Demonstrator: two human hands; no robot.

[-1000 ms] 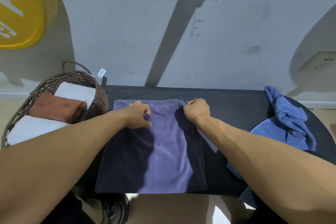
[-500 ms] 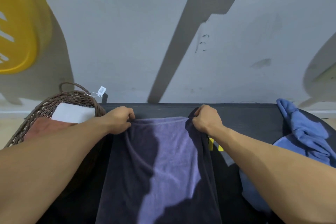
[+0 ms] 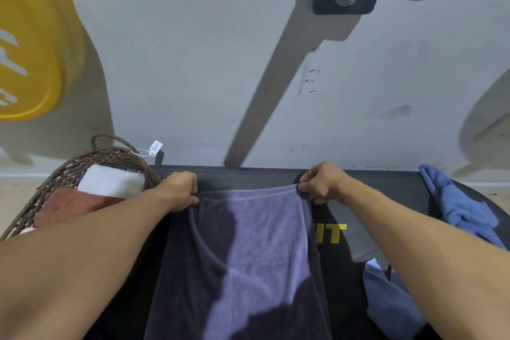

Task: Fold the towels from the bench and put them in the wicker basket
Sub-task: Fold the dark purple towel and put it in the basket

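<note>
**Purple towel gripped at both far corners over the table**

The left hand (image 3: 180, 190) has its fingers curled round the far left corner of the purple towel (image 3: 248, 257). The right hand (image 3: 321, 183) pinches the far right corner. The hands are apart, with the stitched hem between them sagging slightly.

The towel is a soft, short-pile cloth, long and rectangular, hanging from the hands toward the camera. A dark shadow covers its left side and lower part. Under it lies the table (image 3: 248, 176), a black padded surface with a straight far edge, a perforated grey patch and yellow lettering just right of the towel.

The basket (image 3: 91, 159) stands at the table's left end. It is oval, woven of brown wicker with a twisted loop handle and a white paper tag. Inside it lie a folded white towel (image 3: 110, 182) and a folded rust towel (image 3: 69, 204), touching each other. A crumpled blue towel (image 3: 455, 201) lies at the right end, well apart from the hands.

Against the frame one second earlier: the purple towel then lay flat with both hands pressed on its far edge. The far edge is now lifted, and the hands are set wider apart at the corners. The basket contents and blue towel are unchanged.
</note>
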